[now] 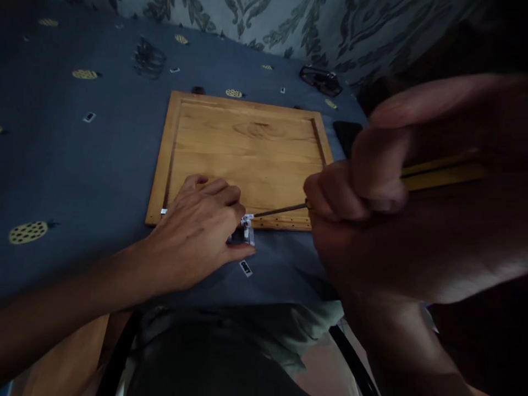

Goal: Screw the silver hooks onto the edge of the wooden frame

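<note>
A framed wooden panel [251, 157], like a cabinet door, lies flat on the cloth-covered table. My left hand [200, 225] rests over its near edge, fingers bent and thumb below, closed around a metal hinge [247, 221]. Part of the hinge is hidden under the fingers. In my right hand [383, 242] is a screwdriver [282, 210], gripped by its handle, which shows some yellow. Its thin shaft points left, and the tip meets the hinge or lies just beside it. Another small metal piece [164, 211] shows at the panel's near left corner, partly behind my left hand.
On the blue pineapple-print tablecloth [119, 159], dark glasses [322, 81] lie at the back right. A black flat object [347, 135], perhaps a phone, lies right of the panel. Blurred dark pieces [148, 58] sit at the back left. A patterned curtain or wall [280, 25] stands behind.
</note>
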Available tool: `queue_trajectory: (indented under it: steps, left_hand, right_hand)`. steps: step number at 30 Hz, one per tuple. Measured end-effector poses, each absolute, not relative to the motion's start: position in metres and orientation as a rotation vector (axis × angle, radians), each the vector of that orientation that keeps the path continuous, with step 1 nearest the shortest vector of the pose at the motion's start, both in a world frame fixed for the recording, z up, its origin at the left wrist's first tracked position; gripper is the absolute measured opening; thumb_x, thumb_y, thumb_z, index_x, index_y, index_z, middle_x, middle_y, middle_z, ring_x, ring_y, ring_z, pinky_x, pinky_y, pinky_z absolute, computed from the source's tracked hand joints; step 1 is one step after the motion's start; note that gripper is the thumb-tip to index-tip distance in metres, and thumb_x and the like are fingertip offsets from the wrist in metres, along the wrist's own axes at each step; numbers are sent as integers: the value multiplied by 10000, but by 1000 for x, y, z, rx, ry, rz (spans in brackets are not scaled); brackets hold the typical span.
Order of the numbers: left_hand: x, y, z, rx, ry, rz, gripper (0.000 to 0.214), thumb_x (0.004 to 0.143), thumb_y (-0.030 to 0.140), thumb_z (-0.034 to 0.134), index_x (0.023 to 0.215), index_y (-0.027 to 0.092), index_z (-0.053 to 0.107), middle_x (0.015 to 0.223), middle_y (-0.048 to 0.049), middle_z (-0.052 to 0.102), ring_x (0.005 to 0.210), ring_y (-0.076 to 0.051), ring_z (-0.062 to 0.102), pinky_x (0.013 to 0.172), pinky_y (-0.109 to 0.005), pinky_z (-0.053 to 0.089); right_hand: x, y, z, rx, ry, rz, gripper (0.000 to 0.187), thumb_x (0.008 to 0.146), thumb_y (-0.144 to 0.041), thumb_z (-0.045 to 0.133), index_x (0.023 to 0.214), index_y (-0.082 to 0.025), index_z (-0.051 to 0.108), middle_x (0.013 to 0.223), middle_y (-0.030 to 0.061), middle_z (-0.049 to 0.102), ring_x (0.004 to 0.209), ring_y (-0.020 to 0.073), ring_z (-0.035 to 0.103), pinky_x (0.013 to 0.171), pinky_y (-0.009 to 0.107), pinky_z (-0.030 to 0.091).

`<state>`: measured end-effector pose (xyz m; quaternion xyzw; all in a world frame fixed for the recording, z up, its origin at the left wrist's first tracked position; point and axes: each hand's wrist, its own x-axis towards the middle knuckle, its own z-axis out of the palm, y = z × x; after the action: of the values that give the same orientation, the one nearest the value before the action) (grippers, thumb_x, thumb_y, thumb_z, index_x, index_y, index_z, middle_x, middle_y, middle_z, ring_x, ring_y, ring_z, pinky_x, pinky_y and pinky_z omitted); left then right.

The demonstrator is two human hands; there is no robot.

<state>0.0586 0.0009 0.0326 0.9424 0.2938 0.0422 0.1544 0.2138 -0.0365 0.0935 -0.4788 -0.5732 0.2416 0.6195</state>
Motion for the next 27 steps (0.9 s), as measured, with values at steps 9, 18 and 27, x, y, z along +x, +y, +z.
queue_trajectory:
  steps: [9,18,27]
  left_hand:
    - [59,2,34,2707,834,85,335,900,496,853,943,169,799,923,-55,675,1035,-323,665,1040,-555,459]
    - [58,1,32,2713,833,113,305,902,478,847,926,179,792,909,-53,676,994,-305,670,1019,-537,472]
    - [59,2,34,2680,842,82,325,892,487,860,978,179,802,962,-55,694,1042,-317,677,1034,-532,454]
  right_hand:
    - [221,-34,65,-813,-1259,788,530,1102,-601,496,762,-260,718,434,-59,258,305,89,192,262,285,219]
    - [224,-32,58,-808,-1214,906,392,999,-574,688,778,-261,770,423,-56,348,312,110,286,285,320,264]
    - [212,-35,74,-971,-1124,955,472,959,-625,686,636,-294,776,488,-5,404,405,146,325,366,363,294]
